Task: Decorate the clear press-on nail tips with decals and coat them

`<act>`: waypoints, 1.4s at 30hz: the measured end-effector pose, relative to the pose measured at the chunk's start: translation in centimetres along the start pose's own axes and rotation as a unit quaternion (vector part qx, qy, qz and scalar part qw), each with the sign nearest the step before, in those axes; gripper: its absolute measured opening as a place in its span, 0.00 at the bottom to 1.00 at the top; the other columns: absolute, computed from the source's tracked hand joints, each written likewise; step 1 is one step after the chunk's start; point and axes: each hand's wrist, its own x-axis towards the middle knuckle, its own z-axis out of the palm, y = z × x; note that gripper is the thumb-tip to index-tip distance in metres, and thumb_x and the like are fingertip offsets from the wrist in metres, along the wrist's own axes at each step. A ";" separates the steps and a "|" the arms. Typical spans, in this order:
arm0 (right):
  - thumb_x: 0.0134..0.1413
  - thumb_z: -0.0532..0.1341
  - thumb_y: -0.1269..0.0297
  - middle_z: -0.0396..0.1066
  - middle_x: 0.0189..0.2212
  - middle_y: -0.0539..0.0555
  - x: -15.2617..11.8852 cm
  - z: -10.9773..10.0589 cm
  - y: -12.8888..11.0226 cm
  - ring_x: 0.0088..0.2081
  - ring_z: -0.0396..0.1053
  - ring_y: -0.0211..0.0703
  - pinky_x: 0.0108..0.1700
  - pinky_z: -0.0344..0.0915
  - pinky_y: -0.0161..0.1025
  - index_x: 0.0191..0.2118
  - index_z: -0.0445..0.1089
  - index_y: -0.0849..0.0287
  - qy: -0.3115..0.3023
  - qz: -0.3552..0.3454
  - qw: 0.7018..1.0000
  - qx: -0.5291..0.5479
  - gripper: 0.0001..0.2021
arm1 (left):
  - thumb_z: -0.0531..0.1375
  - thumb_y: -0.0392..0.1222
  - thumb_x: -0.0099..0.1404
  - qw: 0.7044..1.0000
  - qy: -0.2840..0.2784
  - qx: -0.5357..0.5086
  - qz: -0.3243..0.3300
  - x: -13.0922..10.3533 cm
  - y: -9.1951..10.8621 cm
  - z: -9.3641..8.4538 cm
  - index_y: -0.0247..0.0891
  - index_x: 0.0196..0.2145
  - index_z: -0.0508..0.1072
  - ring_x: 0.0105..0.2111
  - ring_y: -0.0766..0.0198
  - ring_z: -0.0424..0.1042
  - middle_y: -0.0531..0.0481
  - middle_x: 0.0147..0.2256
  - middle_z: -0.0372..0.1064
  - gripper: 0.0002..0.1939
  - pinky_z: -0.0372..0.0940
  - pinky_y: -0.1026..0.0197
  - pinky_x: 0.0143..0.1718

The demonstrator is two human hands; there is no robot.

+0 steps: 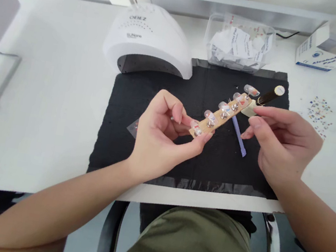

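A narrow wooden strip (pixel 217 119) slants up to the right above the black mat, bearing several clear decorated nail tips (pixel 210 117) on small metal mounts. Thumb and fingers of my left hand (pixel 166 134) grip its lower left end. Near the strip's upper right end is my right hand (pixel 281 140), its thumb and index finger pinched together; whatever may be between them is too small to make out. Just beyond those fingertips a bottle with a dark cap (pixel 269 95) is partly hidden. A purple stick tool (pixel 239 137) lies on the mat below the strip.
A white nail lamp (pixel 150 37) stands at the back left of the black mat (pixel 121 135). Behind the mat, a clear box (pixel 239 47) holds paper packets. An alcohol pads box (pixel 325 53) stands back right, with scattered small gems (pixel 319 115) on the white table (pixel 46 101).
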 end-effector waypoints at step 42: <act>0.59 0.79 0.69 0.85 0.31 0.42 0.5 0.0 -1.3 0.28 0.78 0.39 0.33 0.85 0.44 0.46 0.88 0.37 -0.008 -0.030 0.996 -0.083 0.15 | 0.77 0.27 0.61 0.999 -0.028 -0.012 0.044 -0.1 0.6 0.6 0.44 0.37 0.62 0.34 0.64 0.87 0.60 0.33 0.72 0.27 0.84 0.68 0.36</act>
